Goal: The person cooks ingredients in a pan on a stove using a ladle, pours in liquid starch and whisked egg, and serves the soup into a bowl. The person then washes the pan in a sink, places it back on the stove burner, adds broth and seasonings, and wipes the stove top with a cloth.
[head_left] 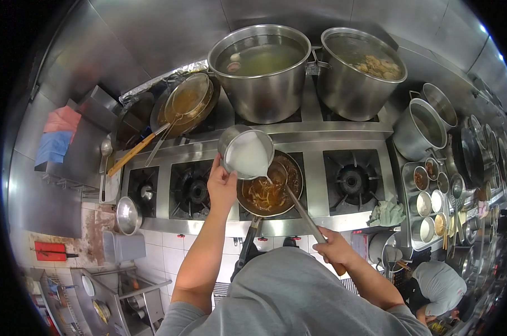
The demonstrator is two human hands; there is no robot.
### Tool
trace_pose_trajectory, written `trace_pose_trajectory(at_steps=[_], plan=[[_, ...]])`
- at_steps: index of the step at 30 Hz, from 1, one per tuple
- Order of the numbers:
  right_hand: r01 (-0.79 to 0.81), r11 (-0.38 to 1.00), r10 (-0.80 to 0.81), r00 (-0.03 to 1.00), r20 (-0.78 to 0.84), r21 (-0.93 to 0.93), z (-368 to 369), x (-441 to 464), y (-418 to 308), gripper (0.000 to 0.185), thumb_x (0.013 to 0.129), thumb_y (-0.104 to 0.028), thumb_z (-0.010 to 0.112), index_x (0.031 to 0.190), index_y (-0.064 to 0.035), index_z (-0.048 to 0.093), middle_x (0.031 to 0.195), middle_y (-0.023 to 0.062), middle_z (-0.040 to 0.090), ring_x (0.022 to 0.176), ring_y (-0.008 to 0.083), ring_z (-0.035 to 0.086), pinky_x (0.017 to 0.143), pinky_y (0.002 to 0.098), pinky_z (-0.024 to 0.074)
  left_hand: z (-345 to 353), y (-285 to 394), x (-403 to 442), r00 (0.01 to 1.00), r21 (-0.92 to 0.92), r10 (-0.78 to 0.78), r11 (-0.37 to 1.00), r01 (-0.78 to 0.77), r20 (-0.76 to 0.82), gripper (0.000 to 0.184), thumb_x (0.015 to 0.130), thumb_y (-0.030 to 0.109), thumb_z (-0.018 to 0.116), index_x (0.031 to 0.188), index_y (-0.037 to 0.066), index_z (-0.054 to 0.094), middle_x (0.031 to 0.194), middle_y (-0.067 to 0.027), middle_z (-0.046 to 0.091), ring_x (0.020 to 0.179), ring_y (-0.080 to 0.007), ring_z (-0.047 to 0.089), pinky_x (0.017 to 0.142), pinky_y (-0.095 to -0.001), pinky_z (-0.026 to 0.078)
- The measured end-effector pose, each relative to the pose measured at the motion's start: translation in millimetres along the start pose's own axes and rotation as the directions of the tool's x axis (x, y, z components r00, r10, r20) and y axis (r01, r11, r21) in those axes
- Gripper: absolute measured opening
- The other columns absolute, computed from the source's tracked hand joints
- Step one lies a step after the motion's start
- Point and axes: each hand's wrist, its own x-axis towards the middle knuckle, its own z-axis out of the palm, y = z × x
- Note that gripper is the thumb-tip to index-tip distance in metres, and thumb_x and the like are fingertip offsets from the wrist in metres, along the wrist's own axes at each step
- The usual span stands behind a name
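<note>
My left hand (222,185) grips a metal bowl (229,147) by its side and tilts it over the pan. White liquid (248,155) fills the bowl's lower side, and a thin stream seems to run off its lip. Below, a frying pan (298,162) sits on a burner with brown sauce and pale strips (259,196) in it. My right hand (333,246) is wrapped round the wooden end of a long-handled ladle (304,215), whose head rests in the sauce. The pan's dark handle (250,238) points toward my body.
Two large stockpots (264,95) (351,89) of liquid stand behind the pan. A wok with a strainer (189,98) is at back left. Bare burners (351,179) (195,190) flank the pan. Seasoning containers (424,204) line the right; a co-worker (438,285) bends at lower right.
</note>
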Motion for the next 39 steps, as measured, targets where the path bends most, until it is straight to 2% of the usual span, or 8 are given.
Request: trace_pose_trajectory(at_steps=[4, 10, 14, 17, 24, 30, 32, 39], plan=[[0.248, 0.655, -0.526, 0.828, -0.195, -0.713, -4, 25, 39, 0.078, 0.085, -0.021, 0.068, 0.155, -0.0062, 0.036, 0.08, 0.0237, 0.07, 0.069, 0.0392, 0.069, 0.069, 0.0475, 0.0549, 0, -14, 3, 0.998, 0.039, 0.055, 0.998, -0.054, -0.008, 0.031, 0.084, -0.006, 0.067, 0.067, 0.002, 0.042, 0.155, -0.028, 0.04, 0.125, -0.0252, 0.06, 0.071, -0.0281, 0.058], [-0.06, 0.623, -0.28, 0.913, -0.295, -0.78, 3, 9, 15, 0.077, 0.086, -0.023, 0.064, 0.156, -0.0093, 0.034, 0.09, 0.0316, 0.069, 0.085, 0.0497, 0.067, 0.082, 0.0543, 0.0523, -2, -3, 3, 0.998, 0.015, 0.067, 0.998, -0.067, -0.021, 0.031, 0.083, -0.006, 0.068, 0.067, 0.002, 0.043, 0.153, -0.0302, 0.042, 0.13, -0.0267, 0.058, 0.074, -0.0294, 0.056], [0.106, 0.631, -0.42, 0.88, -0.223, -0.769, 0, 17, 46, 0.074, 0.087, -0.022, 0.064, 0.155, -0.0086, 0.037, 0.078, 0.0242, 0.069, 0.069, 0.04, 0.068, 0.069, 0.0477, 0.0544, -3, 11, 3, 0.998, 0.011, 0.052, 0.999, -0.052, -0.019, 0.029, 0.083, -0.004, 0.069, 0.068, 0.001, 0.045, 0.151, -0.0326, 0.043, 0.135, -0.0307, 0.054, 0.081, -0.0307, 0.052], [-0.08, 0.991, 0.074, 0.995, 0.061, 0.105, 5, 9, 33, 0.058, 0.092, -0.012, 0.063, 0.147, -0.0031, 0.046, 0.071, 0.0028, 0.055, 0.054, 0.0113, 0.053, 0.049, 0.0248, 0.0413, -3, 13, 3, 0.999, -0.009, 0.043, 0.999, -0.043, -0.017, 0.028, 0.083, -0.002, 0.069, 0.069, 0.001, 0.045, 0.15, -0.0336, 0.044, 0.133, -0.0323, 0.056, 0.083, -0.0306, 0.05], [-0.163, 0.88, 0.084, 0.978, 0.192, 0.447, 6, 4, 22, 0.042, 0.09, -0.007, 0.067, 0.129, -0.0026, 0.054, 0.068, 0.0006, 0.049, 0.048, 0.0119, 0.046, 0.045, 0.0272, 0.0352, -3, 6, 4, 0.997, 0.0, 0.076, 0.997, -0.076, -0.026, 0.027, 0.084, -0.002, 0.068, 0.068, 0.001, 0.046, 0.149, -0.0359, 0.043, 0.137, -0.0338, 0.053, 0.084, -0.0313, 0.049], [-0.027, 0.999, 0.027, 1.0, -0.001, 0.043, 10, 9, 27, 0.054, 0.09, -0.013, 0.066, 0.141, -0.0042, 0.05, 0.074, 0.0105, 0.061, 0.058, 0.0205, 0.06, 0.056, 0.032, 0.0476, -4, 11, 5, 0.999, -0.038, 0.041, 0.998, -0.042, -0.022, 0.026, 0.083, -0.002, 0.068, 0.069, 0.001, 0.046, 0.149, -0.0364, 0.043, 0.139, -0.0342, 0.051, 0.085, -0.0314, 0.049], [0.286, 0.79, -0.444, 0.877, -0.183, -0.542, 11, 14, 39, 0.066, 0.088, -0.02, 0.065, 0.149, -0.0077, 0.042, 0.083, 0.0248, 0.068, 0.073, 0.0379, 0.069, 0.07, 0.0465, 0.0545, -4, 11, 5, 0.999, -0.043, 0.04, 0.998, -0.041, -0.025, 0.026, 0.083, -0.002, 0.068, 0.069, 0.001, 0.046, 0.149, -0.0364, 0.043, 0.139, -0.0343, 0.05, 0.086, -0.0315, 0.049], [-0.108, 0.641, -0.213, 0.926, -0.311, -0.76, 15, 11, 25, 0.076, 0.088, -0.026, 0.061, 0.156, -0.0145, 0.03, 0.101, 0.0306, 0.069, 0.097, 0.0476, 0.066, 0.088, 0.0541, 0.0511, -6, 12, 4, 0.999, -0.035, 0.045, 0.998, -0.046, -0.024, 0.027, 0.083, -0.002, 0.068, 0.069, 0.001, 0.046, 0.149, -0.036, 0.043, 0.141, -0.0343, 0.047, 0.087, -0.0315, 0.048]])
